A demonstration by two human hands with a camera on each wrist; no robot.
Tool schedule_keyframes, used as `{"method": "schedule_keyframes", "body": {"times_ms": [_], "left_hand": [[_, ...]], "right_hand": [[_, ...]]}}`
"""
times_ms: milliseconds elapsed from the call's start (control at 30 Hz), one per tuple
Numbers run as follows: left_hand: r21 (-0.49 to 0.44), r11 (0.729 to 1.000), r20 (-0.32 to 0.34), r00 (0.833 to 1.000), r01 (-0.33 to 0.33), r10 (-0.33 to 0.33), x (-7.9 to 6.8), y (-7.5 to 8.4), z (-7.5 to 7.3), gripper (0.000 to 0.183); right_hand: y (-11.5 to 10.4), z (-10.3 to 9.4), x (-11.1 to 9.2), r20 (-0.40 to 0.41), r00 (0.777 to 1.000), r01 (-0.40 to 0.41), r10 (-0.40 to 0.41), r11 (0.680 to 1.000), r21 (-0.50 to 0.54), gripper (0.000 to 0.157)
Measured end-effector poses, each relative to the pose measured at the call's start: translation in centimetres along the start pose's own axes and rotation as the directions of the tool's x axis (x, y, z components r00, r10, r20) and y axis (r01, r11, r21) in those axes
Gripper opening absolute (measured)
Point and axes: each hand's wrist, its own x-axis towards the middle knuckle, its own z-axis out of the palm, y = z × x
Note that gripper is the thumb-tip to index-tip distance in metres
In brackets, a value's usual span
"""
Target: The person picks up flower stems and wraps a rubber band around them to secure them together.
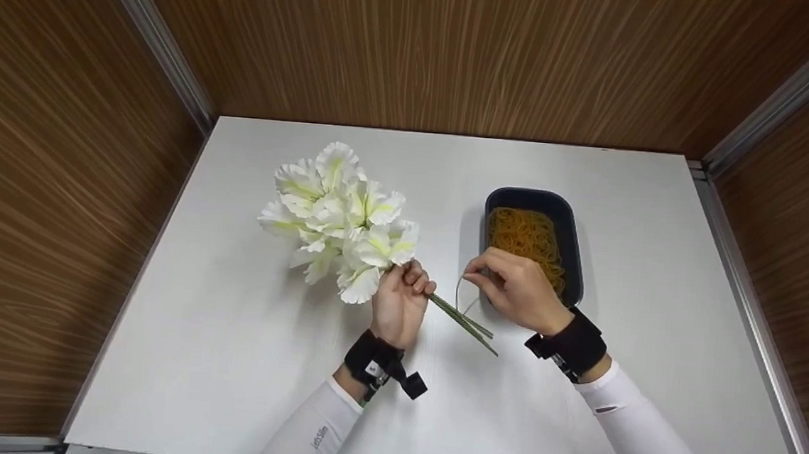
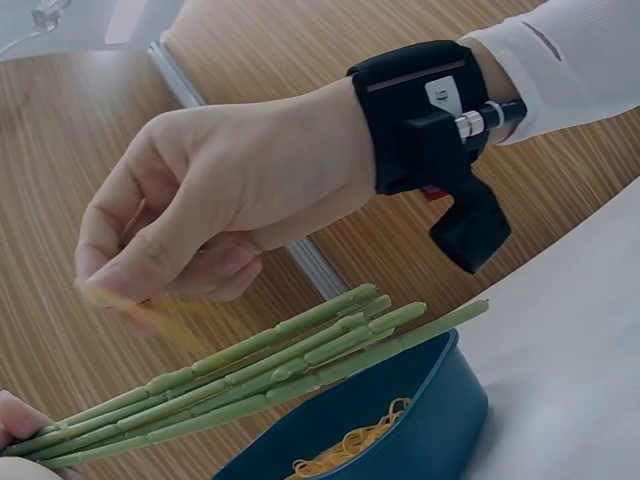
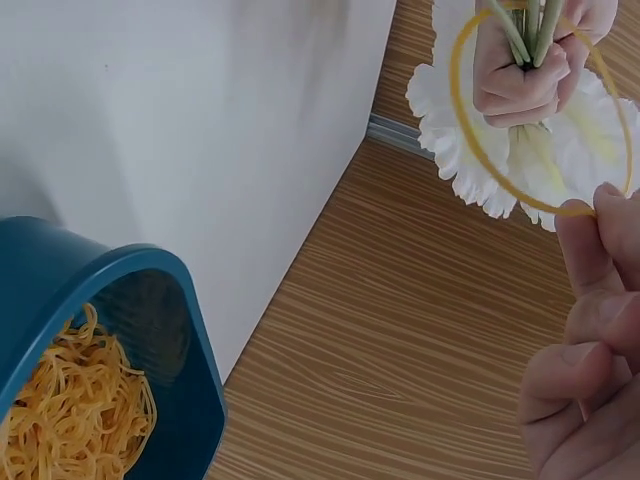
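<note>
Wood-grained panels (image 1: pixel 424 50) back a white table (image 1: pixel 224 357), over which the left hand (image 1: pixel 399 308) curls its fingers round green stems (image 1: pixel 465 324) just below the white flowers (image 1: pixel 348 223), seemingly to keep them bunched with their ends free beyond the fingers. Thumb and fingertip of the right hand (image 1: pixel 518 288) pinch a yellow rubber band (image 3: pixel 481 155), its loop hanging beside those ends, though whether it encircles them I cannot tell; the blue tub (image 1: pixel 576 267) of similar bands (image 1: pixel 528 239) sits just past those fingers, probably for easy reach.
</note>
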Motion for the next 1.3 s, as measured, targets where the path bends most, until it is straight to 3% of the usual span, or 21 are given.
{"method": "schedule_keyframes", "body": {"times_ms": [633, 1067, 1300], "left_hand": [[0.017, 0.998, 0.056, 0.996, 0.066, -0.067, -0.3, -0.6, -0.1, 0.029], [0.048, 0.993, 0.074, 0.991, 0.107, -0.11, -0.5, -0.8, 0.0, 0.027], [0.068, 0.991, 0.125, 0.984, 0.12, -0.127, -0.7, -0.8, -0.2, 0.029]], "right_hand": [[0.6, 0.8, 1.4, 0.026, 0.994, -0.11, 0.108, 0.988, 0.104, 0.005], [1.3, 0.9, 2.0, 0.032, 0.994, -0.103, 0.101, 0.992, 0.077, 0.006], [1.7, 1.1, 2.0, 0.097, 0.989, -0.119, 0.112, 0.991, 0.063, 0.009]]}}
